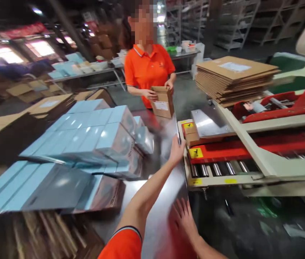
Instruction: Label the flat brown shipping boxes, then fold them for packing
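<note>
My left hand [177, 150] reaches forward over a shiny metal table [152, 205] and rests at its right edge, beside the end of a roller machine. Its thumb and fingers look apart, with nothing visible in them. Closer to me, my right hand [186, 217] has its fingers spread over the same table, near the edge, and holds nothing. To the left stand stacked light-blue boxes [85, 138], some wrapped in shiny film. Across the table a person in an orange shirt [150, 68] holds an upright brown carton [162, 102] with both hands.
On the right the machine [222, 180] has metal rollers, red rails and yellow labels. Flattened cardboard sheets [236, 72] are piled behind it. Large brown cartons [47, 104] stand at the left. Farther back are a table with goods [87, 72] and shelving racks [239, 25].
</note>
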